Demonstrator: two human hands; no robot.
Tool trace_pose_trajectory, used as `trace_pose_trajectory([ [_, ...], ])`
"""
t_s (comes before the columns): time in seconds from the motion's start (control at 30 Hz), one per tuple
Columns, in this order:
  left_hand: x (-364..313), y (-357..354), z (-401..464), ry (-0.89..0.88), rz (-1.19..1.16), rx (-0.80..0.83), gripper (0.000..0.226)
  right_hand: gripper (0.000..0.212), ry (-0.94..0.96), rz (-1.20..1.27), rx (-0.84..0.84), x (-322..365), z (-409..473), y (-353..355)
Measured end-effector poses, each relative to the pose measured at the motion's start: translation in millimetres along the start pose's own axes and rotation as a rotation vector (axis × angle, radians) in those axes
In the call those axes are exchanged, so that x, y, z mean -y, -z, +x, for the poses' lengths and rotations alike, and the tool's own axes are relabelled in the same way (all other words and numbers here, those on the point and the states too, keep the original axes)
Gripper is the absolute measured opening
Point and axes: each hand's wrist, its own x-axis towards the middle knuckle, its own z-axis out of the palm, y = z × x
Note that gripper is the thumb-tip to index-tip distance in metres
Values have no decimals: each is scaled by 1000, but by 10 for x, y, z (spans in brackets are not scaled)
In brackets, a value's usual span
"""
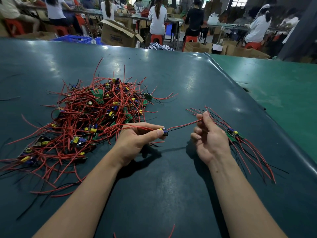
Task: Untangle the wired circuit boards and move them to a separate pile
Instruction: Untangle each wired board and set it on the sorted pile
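- Dark green matting is covering the table, with seated workers showing in the background.
- From the head view, the left hand is pinching a circuit board between thumb and fingertips, beside the tangled pile.
- The right hand is pinching that board's red wire, stretching it toward the separate pile.
- Pulling slowly along each lead, I judge, is keeping neighbours from snagging.
- Trailing wires behind the left hand are being hidden; whether they're free, I cannot tell.
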Motion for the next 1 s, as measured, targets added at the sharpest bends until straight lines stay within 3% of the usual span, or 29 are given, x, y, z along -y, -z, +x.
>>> trace_pose_trajectory([
  [0.17,2,-16,-9,4,0,6,12,37,-62,28,-67,-17,-10,-18],
  [0.23,8,-11,14,-1,-7,-68,9,35,-52,-6,-9,-23,-36,-16],
  [0.33,19,-4,34,5,0,-136,8,47,-102,-257,159,-82,-122,-34],
  [0.47,16,-18,6,9,54,-48,10,25,-143,-401,281,-227,-221,-95],
  [0.57,14,-10,9,-3,76,-47,10,8,-54,-384,182,-218,-180,-99],
  [0.8,32,-30,25,-10,39,-77,9,23,175,-260,-113,-64,-15,28],
  [1.0,38,-28,15,-62,14,-115,10,28,232,-204,-286,-70,48,86],
])
